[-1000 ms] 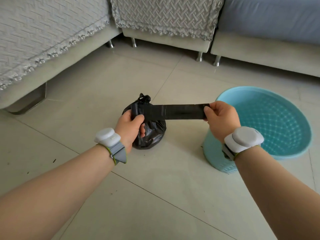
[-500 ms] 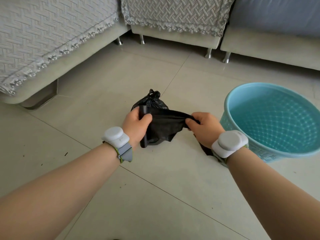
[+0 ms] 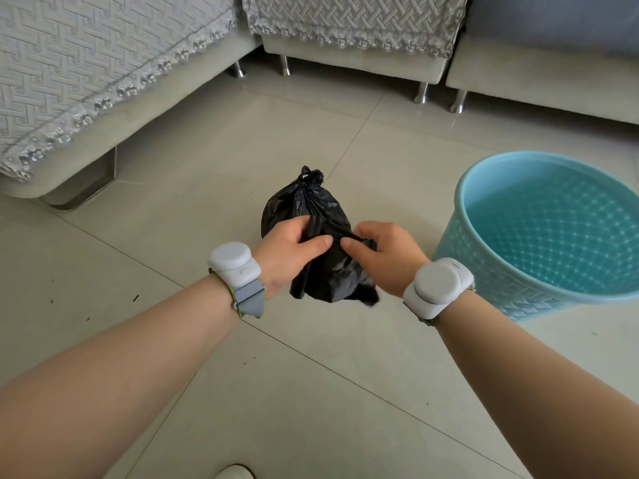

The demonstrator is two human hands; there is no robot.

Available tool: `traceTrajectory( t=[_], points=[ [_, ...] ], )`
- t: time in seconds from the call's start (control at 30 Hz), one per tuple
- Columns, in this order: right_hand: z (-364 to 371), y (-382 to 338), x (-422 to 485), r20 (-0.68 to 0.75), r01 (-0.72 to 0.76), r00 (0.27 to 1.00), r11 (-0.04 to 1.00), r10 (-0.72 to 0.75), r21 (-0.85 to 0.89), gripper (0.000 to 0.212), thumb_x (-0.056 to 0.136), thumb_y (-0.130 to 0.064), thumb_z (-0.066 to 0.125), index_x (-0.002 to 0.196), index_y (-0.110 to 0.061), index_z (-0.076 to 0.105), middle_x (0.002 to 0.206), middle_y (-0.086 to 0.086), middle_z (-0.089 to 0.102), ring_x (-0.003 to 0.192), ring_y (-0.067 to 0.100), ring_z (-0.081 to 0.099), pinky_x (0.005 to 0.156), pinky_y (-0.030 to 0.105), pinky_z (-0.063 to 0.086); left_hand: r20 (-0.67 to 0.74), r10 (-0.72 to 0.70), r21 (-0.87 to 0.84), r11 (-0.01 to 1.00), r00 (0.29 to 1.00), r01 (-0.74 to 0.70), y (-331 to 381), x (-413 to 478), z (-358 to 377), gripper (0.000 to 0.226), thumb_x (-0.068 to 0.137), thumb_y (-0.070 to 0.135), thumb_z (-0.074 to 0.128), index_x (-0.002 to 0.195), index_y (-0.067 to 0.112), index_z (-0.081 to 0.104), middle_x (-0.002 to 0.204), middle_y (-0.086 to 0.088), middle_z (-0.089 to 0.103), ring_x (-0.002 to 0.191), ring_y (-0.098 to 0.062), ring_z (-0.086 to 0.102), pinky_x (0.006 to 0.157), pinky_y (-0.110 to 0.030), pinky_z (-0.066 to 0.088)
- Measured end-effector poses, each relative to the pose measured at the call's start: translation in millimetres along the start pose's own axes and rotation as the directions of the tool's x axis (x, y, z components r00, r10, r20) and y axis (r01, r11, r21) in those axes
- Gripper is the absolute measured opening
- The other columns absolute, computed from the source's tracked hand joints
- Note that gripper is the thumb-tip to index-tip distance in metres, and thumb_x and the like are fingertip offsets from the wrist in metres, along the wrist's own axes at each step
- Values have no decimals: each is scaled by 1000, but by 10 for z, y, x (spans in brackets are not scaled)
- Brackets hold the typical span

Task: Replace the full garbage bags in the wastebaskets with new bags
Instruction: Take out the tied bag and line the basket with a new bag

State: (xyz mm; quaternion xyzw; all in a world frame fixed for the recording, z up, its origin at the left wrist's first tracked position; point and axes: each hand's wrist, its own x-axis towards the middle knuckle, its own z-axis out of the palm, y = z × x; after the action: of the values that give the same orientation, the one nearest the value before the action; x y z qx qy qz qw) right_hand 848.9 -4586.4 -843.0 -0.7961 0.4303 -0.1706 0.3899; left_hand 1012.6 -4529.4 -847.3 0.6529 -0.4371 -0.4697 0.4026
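Note:
A tied full black garbage bag [image 3: 304, 205] sits on the tiled floor, its knot pointing up. In front of it I hold a new black bag [image 3: 328, 278], crumpled and hanging down between my hands. My left hand [image 3: 290, 250] pinches its top edge from the left. My right hand [image 3: 380, 254] pinches the same edge from the right, thumbs almost touching. A light blue mesh wastebasket [image 3: 539, 271] stands to the right, with no liner inside it.
A beige sofa with patterned grey covers [image 3: 103, 81] wraps around the left and back. Its metal legs [image 3: 422, 93] stand on the floor behind the bags. A white shoe tip [image 3: 235, 473] shows at the bottom edge.
The new bag was stretched out flat between my hands a second ago. My hands have come together and the bag now hangs crumpled below them. The view has shifted toward the floor.

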Motion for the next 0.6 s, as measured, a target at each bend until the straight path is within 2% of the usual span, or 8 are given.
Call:
traceTrajectory(
  t=[0.1, 0.17, 0.27, 0.33, 0.4, 0.47, 0.53, 0.6],
  points=[
    [-54, 96, 32, -12, -54, 998, 998, 54, 44, 35, 95, -27, 52, 60, -24, 46, 54, -6, 42, 50, 10, 38, 50, 22, 31, -116, 6, 40, 999, 993, -2, -20, 21, -58, 9, 83, 22, 60, 92, 24, 62, 93, -5, 68, 93, -22, 64, 94, -46, 49],
    [-82, 175, 58, -36, -78, 996, 997, 79, 23, 37, 95, -27, 51, 59, -23, 45, 54, -5, 42, 51, 11, 38, 50, 23, 30, -210, 5, 130, 991, 978, 23, -41, 51, -96, 20, 72, 28, 52, 90, 22, 60, 94, -14, 66, 93, -31, 62, 89, -49, 50],
    [-120, 280, 70, -52, -125, 991, 991, 123, -49, 33, 95, -28, 50, 64, -17, 50, 57, -1, 46, 54, 14, 41, 51, 26, 33, -245, 7, 169, 985, 969, 36, -35, 48, -129, 25, 68, 30, 47, 89, 23, 58, 94, -17, 66, 89, -34, 62, 85, -52, 51],
    [-158, 369, 78, -77, -177, 983, 977, 169, -116, 31, 94, -28, 49, 69, -11, 54, 60, 1, 49, 58, 20, 45, 55, 28, 35, -263, 6, 185, 982, 965, 45, -39, 59, -157, 32, 66, 29, 47, 94, 18, 59, 93, -15, 67, 87, -33, 63, 82, -52, 52],
    [-189, 439, 70, -100, -225, 973, 956, 209, -190, 24, 93, -27, 50, 75, -12, 57, 66, 2, 54, 67, 25, 52, 62, 31, 43, -270, -8, 187, 981, 963, 60, -54, 69, -183, 34, 65, 27, 45, 95, 20, 59, 96, -14, 66, 91, -34, 62, 82, -51, 52],
    [-196, 394, 46, -74, -195, 980, 960, 183, -200, 15, 90, -22, 52, 99, -22, 64, 95, -1, 65, 91, 25, 59, 81, 35, 50, -183, -38, 169, 983, 982, 69, -57, 57, -163, 32, 66, 28, 46, 94, 28, 60, 99, -10, 67, 96, -32, 62, 84, -52, 52],
    [-131, 266, 24, 22, -108, 994, 992, 110, -63, 42, 89, -20, 52, 130, -27, 51, 124, -9, 56, 112, 15, 52, 94, 30, 43, -37, -54, 167, 984, 998, 59, -55, 26, -74, 33, 68, 27, 50, 99, 28, 62, 103, -7, 68, 100, -28, 63, 90, -53, 50],
    [-20, 128, 11, 75, -77, 995, 990, 68, 114, 44, 89, -21, 55, 133, -26, 48, 120, -10, 56, 106, 9, 53, 89, 25, 41, 54, -58, 140, 989, 997, 50, -57, -6, 40, 32, 70, 25, 53, 99, 26, 64, 104, -8, 69, 102, -26, 63, 94, -51, 48]
  ],
)
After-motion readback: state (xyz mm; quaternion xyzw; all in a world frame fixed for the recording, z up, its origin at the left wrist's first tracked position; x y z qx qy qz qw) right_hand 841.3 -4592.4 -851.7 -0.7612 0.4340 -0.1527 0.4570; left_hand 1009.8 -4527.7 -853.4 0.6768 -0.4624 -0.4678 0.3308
